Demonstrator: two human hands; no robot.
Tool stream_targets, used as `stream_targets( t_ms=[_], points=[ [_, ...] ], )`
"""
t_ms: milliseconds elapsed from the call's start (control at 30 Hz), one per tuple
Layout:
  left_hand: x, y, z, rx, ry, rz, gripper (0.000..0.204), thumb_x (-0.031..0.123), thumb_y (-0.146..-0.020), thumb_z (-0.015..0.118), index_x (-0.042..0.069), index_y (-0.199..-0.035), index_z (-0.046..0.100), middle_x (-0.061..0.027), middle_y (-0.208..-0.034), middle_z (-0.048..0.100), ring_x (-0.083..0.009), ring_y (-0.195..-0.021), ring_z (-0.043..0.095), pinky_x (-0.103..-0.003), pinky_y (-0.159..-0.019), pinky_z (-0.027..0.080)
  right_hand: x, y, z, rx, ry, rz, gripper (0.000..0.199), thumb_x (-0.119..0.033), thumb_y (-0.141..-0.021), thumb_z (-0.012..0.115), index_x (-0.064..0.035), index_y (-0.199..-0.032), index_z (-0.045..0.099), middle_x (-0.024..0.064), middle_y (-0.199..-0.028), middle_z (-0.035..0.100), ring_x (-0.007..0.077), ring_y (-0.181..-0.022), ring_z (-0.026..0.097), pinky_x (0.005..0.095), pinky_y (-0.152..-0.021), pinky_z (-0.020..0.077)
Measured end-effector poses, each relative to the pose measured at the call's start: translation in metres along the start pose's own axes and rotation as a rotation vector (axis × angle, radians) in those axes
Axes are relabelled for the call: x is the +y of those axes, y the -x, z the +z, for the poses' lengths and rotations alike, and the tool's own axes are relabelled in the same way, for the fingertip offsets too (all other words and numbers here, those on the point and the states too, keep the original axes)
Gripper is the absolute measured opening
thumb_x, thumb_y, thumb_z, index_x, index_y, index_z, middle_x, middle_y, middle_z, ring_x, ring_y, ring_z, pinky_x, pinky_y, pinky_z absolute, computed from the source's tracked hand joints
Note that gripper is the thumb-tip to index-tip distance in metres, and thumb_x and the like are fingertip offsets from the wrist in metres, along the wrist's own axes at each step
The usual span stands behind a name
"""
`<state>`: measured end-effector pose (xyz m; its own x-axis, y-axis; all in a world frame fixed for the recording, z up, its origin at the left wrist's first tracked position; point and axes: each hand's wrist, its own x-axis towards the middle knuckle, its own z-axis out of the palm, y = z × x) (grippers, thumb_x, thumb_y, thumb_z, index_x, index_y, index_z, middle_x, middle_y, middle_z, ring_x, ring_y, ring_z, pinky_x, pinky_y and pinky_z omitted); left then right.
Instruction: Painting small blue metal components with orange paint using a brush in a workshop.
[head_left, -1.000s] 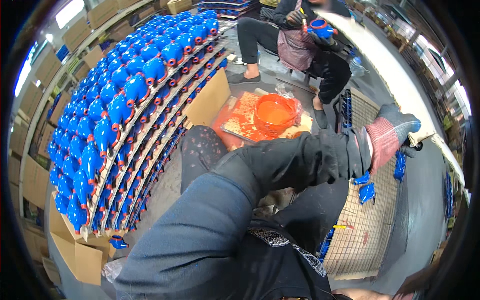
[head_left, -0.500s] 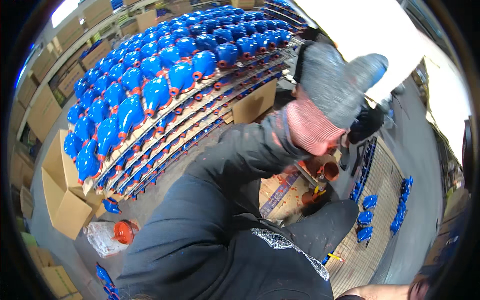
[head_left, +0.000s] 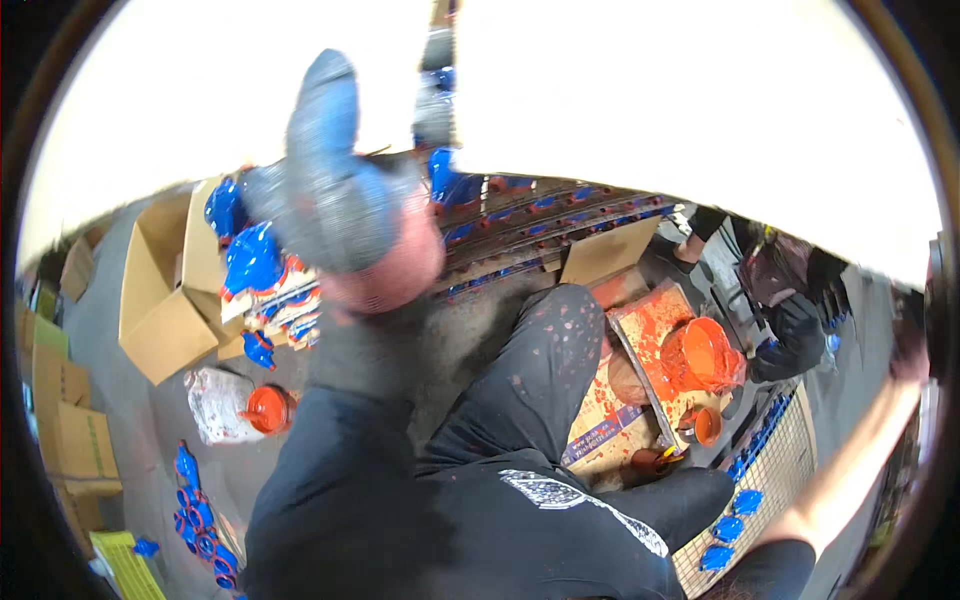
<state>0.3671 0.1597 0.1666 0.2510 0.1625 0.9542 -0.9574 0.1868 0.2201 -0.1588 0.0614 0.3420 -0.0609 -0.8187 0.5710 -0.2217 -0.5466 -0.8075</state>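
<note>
Left hand (head_left: 335, 190) raised high in a grey glove with pink cuff, fingers together, nothing visibly in its grip, blurred. Nearest: blue painted parts (head_left: 252, 262) just beside an open cardboard box (head_left: 165, 290) on the floor. Right hand (head_left: 908, 350) far out at the rim; grip impossible to tell. Orange bucket (head_left: 700, 352) between.
</note>
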Motion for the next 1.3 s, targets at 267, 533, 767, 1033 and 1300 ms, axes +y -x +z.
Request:
stream_targets(
  t_ms=[267, 533, 767, 1033, 1300],
  points=[
    [-0.07, 0.03, -0.009, -0.01, -0.298, -0.011, 0.037, -0.003, -0.086, 0.061, 0.0, -0.123, 0.062, -0.0149, -0.089, 0.065, -0.0241, -0.079, 0.062, -0.038, -0.073, 0.053, 0.123, -0.117, 0.184, -0.248, 0.289, -0.499, 0.07, 0.018, -0.076, 0.067, -0.0096, -0.138, 0.05, 0.0095, -0.107, 0.067, 0.0132, -0.082, 0.063, 0.0293, -0.074, 0.0556],
    [-0.077, 0.103, 0.017, -0.33, 0.174, -0.309, 0.024, -0.002, -0.093, 0.061, -0.002, -0.117, 0.062, -0.0188, -0.09, 0.069, -0.0209, -0.086, 0.067, -0.035, -0.073, 0.054, 0.263, -0.102, 0.299, -0.214, -0.463, 0.493, 0.008, -0.014, -0.089, 0.066, -0.0064, -0.09, 0.064, 0.0095, -0.076, 0.065, 0.0202, -0.064, 0.063, 0.033, -0.059, 0.0536],
    [-0.1, 0.145, 0.015, -0.238, 1.03, -1.594, 0.037, 0.009, -0.097, 0.062, -0.01, -0.127, 0.052, -0.0155, -0.109, 0.068, -0.0172, -0.098, 0.065, -0.028, -0.088, 0.051, 0.323, -0.048, 0.307, -0.28, -0.506, 0.725, 0.017, -0.02, -0.096, 0.059, -0.004, -0.096, 0.063, 0.0101, -0.09, 0.068, 0.0211, -0.071, 0.065, 0.0324, -0.059, 0.0524],
    [-0.094, 0.156, 0.013, -0.656, 0.476, -0.797, 0.038, 0.012, -0.097, 0.063, -0.011, -0.125, 0.052, -0.0135, -0.108, 0.068, -0.015, -0.096, 0.064, -0.027, -0.088, 0.051, 0.297, 0.006, 0.28, -0.273, -0.472, 0.717, 0.024, -0.018, -0.099, 0.055, -0.0054, -0.119, 0.059, 0.0139, -0.109, 0.069, 0.0262, -0.096, 0.07, 0.0342, -0.073, 0.0566],
    [-0.086, 0.153, 0.036, -0.734, 0.764, -1.071, 0.036, 0.01, -0.104, 0.047, -0.014, -0.13, 0.045, -0.0214, -0.125, 0.061, -0.021, -0.112, 0.06, -0.03, -0.098, 0.05, 0.289, 0.054, 0.231, -0.248, -0.439, 0.802, 0.028, -0.026, -0.097, 0.061, -0.0111, -0.12, 0.061, 0.0056, -0.105, 0.071, 0.0175, -0.093, 0.071, 0.028, -0.073, 0.0586]
  ],
)
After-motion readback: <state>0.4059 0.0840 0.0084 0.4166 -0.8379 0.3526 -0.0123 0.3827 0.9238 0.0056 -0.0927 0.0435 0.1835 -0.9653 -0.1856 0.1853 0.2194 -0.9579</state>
